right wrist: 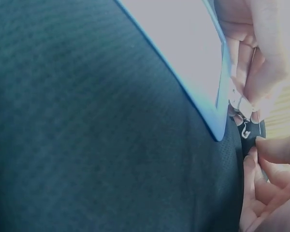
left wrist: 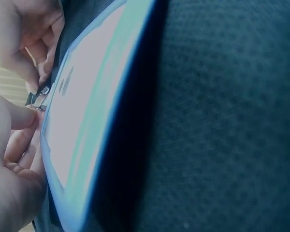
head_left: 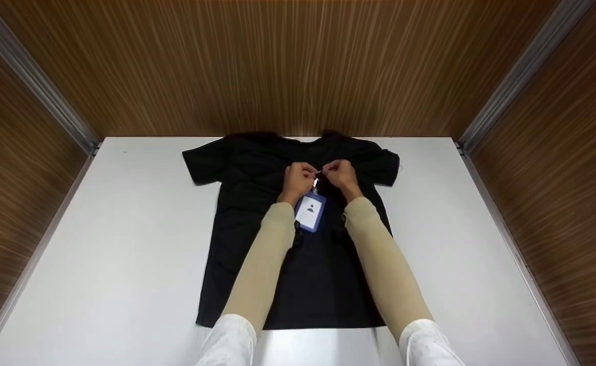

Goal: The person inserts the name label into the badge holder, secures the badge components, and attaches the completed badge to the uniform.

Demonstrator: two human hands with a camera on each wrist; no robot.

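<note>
A black T-shirt (head_left: 303, 284) lies spread flat, collar away from me. On its chest is an ID badge (head_left: 310, 212) in a blue-edged holder, with a white card inside. My left hand (head_left: 298, 179) pinches the metal pin clip (right wrist: 240, 107) at the badge's top between thumb and fingers. A thin needle of the clip stands out, beside a small hooked catch (right wrist: 245, 130). Close by, my right hand (head_left: 340, 174) has thumb and fingertip together on the shirt's dark cloth, right at the needle's end. Fingers partly hide the clip in the head view.
The shirt lies on a white table (head_left: 120, 244). A brown wood-grain panel (head_left: 277, 66) rises at the back, with similar panels on the left and right. Grey metal strips (head_left: 526, 56) run along the corners. Dark wrist cameras (head_left: 298, 235) sit by the beige sleeves.
</note>
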